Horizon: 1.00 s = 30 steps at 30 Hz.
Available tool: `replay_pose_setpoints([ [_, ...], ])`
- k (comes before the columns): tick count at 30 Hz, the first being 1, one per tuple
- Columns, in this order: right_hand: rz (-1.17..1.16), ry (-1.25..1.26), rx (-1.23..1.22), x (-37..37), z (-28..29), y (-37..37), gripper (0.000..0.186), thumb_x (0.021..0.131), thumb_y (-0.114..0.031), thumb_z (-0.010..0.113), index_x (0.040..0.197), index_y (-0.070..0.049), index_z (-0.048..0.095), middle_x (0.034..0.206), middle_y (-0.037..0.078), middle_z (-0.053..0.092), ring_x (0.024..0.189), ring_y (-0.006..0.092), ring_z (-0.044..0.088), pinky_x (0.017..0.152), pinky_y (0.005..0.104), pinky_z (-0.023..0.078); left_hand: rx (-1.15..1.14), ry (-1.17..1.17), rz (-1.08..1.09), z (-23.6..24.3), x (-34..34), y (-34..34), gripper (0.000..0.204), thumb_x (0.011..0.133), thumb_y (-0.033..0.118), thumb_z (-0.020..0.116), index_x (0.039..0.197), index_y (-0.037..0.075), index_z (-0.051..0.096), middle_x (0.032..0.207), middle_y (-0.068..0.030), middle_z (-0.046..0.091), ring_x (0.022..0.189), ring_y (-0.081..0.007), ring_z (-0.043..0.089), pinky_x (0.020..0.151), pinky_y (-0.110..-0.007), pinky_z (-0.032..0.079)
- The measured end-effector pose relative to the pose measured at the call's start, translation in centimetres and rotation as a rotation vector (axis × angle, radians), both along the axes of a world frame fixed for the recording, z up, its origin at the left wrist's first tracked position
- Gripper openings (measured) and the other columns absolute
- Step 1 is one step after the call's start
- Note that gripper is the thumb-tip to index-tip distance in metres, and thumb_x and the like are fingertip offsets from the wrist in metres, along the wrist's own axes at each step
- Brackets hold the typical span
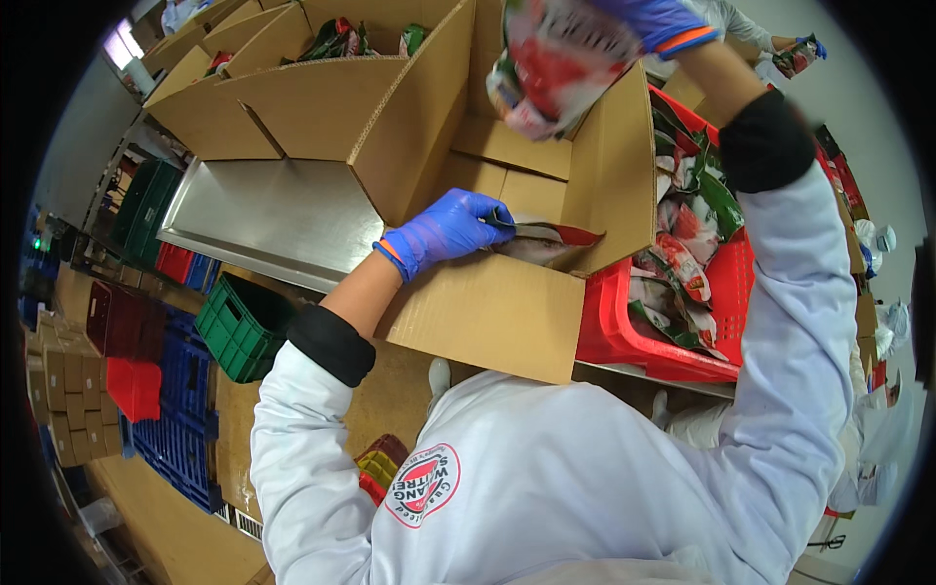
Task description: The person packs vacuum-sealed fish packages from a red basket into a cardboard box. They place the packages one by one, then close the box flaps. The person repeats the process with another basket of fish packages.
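An open cardboard box (487, 317) stands before me with its near flap folded out towards me. My left hand (448, 229), in a blue glove, is closed on the edge of a red, green and silvery plastic pouch (544, 246) just inside the box's near side. Above the far right of the box, my right hand (663, 21), also gloved in blue, grips the top of a red and white plastic pouch (565, 73), slightly blurred. At the right, a red plastic crate (614, 327) holds several similar filled pouches (682, 255).
A second cardboard box (268, 117) with pouches inside stands at the left on a steel table (283, 210). Green crates (244, 327) and a blue pallet (175, 419) are lower left. Another person's gloved hand (817, 46) holds a pouch at the far right.
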State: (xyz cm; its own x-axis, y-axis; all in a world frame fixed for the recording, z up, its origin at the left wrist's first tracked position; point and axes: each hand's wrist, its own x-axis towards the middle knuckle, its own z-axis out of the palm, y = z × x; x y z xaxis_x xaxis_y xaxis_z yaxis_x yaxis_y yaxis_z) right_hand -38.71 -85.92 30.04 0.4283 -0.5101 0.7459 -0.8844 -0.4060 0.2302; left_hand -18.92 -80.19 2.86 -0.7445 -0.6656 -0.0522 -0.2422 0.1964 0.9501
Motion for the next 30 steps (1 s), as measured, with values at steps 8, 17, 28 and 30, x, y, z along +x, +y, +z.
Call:
replay_pose_setpoints([
  [8, 0.02, 0.48, 1.16, -0.6, -17.6, 0.4, 0.041, 0.091, -0.039, 0.053, 0.086, -0.001, 0.068, 0.08, 0.023, 0.064, 0.074, 0.043, 0.059, 0.069, 0.0448, 0.049, -0.396, 0.086, 0.176, -0.3, 0.0, -0.3, 0.016, 0.073, 0.013, 0.079, 0.082, 0.004, 0.069, 0.126, -0.017, 0.054, 0.109, -0.0234, 0.057, 0.09, -0.032, 0.046],
  [17, 0.336, 0.21, 1.111, -2.6, -13.8, 1.8, 0.03, 0.092, -0.033, 0.054, 0.098, -0.006, 0.066, 0.089, 0.018, 0.066, 0.077, 0.0347, 0.062, 0.071, 0.0389, 0.05, -0.084, -0.08, 0.147, 0.7, -1.8, -1.3, 0.037, 0.08, 0.017, 0.077, 0.112, 0.002, 0.065, 0.13, -0.0148, 0.048, 0.111, -0.0183, 0.051, 0.095, -0.03, 0.043],
  [28, -0.222, 0.06, 0.688, -24.4, -24.2, 2.7, 0.039, 0.077, -0.042, 0.067, 0.096, -0.008, 0.067, 0.09, 0.017, 0.067, 0.081, 0.0349, 0.064, 0.073, 0.0428, 0.051, 0.243, 0.096, 0.124, -0.5, -3.3, -2.6, 0.028, 0.082, 0.013, 0.074, 0.106, 0.001, 0.067, 0.116, -0.0074, 0.052, 0.109, -0.0176, 0.052, 0.097, -0.029, 0.04],
  [30, -0.405, 0.164, 0.841, -22.5, -24.7, 2.3, 0.035, 0.081, -0.045, 0.062, 0.089, -0.011, 0.068, 0.084, 0.013, 0.067, 0.074, 0.0336, 0.064, 0.067, 0.0431, 0.052, 0.123, 0.1, 0.14, -1.1, -2.7, -2.3, 0.025, 0.084, 0.014, 0.073, 0.106, 0.004, 0.067, 0.108, -0.0024, 0.054, 0.1, -0.0131, 0.053, 0.089, -0.027, 0.043],
])
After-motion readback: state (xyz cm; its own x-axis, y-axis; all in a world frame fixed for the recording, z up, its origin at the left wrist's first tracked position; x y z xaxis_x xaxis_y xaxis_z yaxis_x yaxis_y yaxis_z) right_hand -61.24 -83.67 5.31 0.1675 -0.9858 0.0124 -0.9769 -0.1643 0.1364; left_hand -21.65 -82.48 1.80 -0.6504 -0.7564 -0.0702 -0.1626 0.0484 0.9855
